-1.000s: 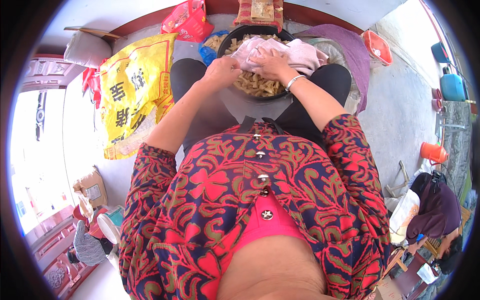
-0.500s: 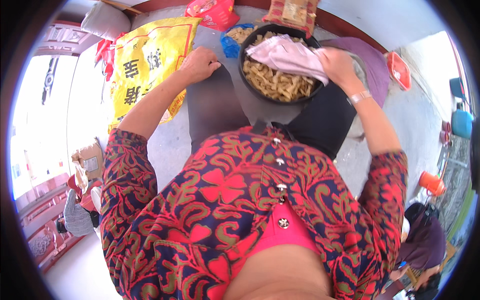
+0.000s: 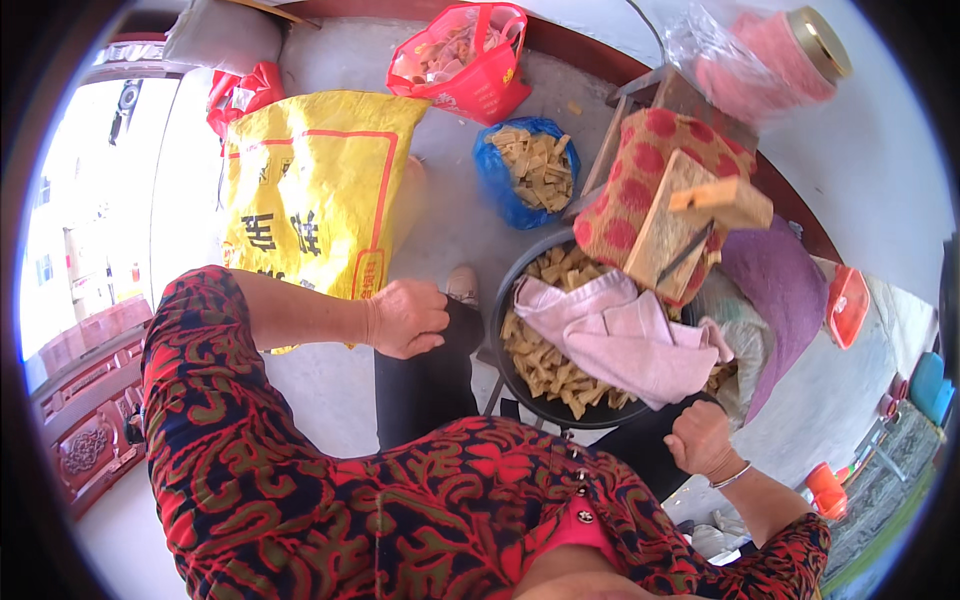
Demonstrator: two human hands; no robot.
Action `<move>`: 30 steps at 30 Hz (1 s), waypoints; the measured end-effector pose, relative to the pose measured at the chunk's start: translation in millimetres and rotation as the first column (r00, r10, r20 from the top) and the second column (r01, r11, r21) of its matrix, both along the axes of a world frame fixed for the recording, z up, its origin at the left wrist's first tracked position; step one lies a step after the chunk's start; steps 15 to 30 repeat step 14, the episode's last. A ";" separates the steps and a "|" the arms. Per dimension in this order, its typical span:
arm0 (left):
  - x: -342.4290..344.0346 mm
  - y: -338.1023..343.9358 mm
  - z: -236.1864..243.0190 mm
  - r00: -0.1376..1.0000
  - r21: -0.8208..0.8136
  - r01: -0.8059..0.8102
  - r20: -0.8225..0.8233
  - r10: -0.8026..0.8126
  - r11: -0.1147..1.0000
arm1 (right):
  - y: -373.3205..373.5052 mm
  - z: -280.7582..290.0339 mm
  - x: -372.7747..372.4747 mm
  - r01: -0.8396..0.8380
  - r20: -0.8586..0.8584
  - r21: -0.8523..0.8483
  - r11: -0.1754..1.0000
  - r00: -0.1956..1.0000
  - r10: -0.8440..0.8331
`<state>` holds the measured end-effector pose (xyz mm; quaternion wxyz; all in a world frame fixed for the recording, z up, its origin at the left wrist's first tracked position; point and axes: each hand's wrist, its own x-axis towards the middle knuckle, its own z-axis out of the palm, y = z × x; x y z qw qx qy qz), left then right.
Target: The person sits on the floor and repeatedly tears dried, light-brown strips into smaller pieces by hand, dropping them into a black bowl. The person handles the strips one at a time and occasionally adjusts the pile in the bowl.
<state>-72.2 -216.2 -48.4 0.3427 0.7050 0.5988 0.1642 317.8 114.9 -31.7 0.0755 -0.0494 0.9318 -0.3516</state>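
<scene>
My left hand rests over my left knee, its fingers curled in with nothing in them. The right hand is closed in a fist at my right thigh, below the basin's right side, apart from the cloth. A black round basin full of short tan pieces sits between my legs. Across it lies a crumpled pale pink towel, its right end hanging over the rim. Beyond the basin, a wooden block with a dark blade stands on a red-dotted cushion.
A blue plastic bag holds more tan pieces. Behind it stands a red bag. At left lies a yellow sack. A wooden stool is under the cushion, a wrapped pink bundle behind. Purple cloth lies right of the basin.
My right hand has let go of the pink towel and drawn back to my thigh. The left hand has drawn back along my leg, more curled. The view has tilted up.
</scene>
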 end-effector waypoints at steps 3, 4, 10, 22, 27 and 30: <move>-5.8 9.5 -3.4 0.997 -0.041 0.009 0.082 -0.005 0.999 | 6.1 0.8 -8.2 0.013 0.084 -0.093 0.996 0.996 -0.005; -6.9 11.9 -2.4 0.994 -0.053 0.004 0.111 0.002 0.999 | 5.6 2.1 -8.9 0.023 0.104 -0.105 0.994 0.995 -0.012; 23.5 3.2 8.7 0.987 -0.132 -0.001 0.161 0.023 0.991 | -25.3 13.6 -14.5 0.159 0.217 -0.065 0.985 0.966 -0.141; 79.5 -24.6 26.1 0.974 -0.289 -0.204 0.036 0.224 0.935 | -70.1 27.2 -2.2 0.156 0.448 0.206 0.966 0.862 -0.235; 79.5 -24.6 26.1 0.974 -0.289 -0.204 0.036 0.224 0.935 | -70.1 27.2 -2.2 0.156 0.448 0.206 0.966 0.862 -0.235; 79.5 -24.6 26.1 0.974 -0.289 -0.204 0.036 0.224 0.935 | -70.1 27.2 -2.2 0.156 0.448 0.206 0.966 0.862 -0.235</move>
